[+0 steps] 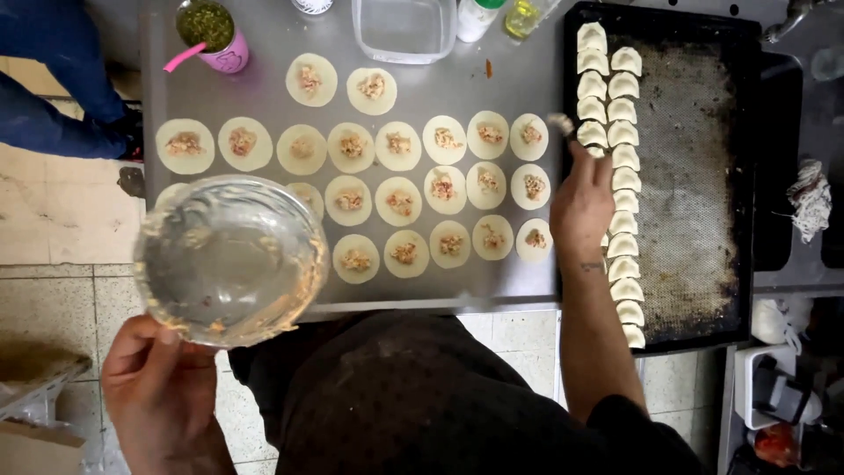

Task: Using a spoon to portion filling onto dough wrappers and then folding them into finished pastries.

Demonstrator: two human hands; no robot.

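My left hand (158,387) grips the near rim of a clear glass bowl (230,259), held over the table's front left corner; the bowl shows only smears of filling. My right hand (580,198) is shut on a spoon (559,123), whose tip points away from me at the right end of the dough rows. Several round dough wrappers (400,200), each with a dab of meat filling, lie in rows across the steel table (519,84). Just right of my right hand, folded dumplings (622,158) line the left side of a dark baking tray (694,193).
At the table's far edge stand a pink cup of green sauce (211,31), a clear plastic container (404,31) and two bottles (497,16). Another person's blue-clad legs (53,79) are at the far left. A rag (811,198) lies right of the tray.
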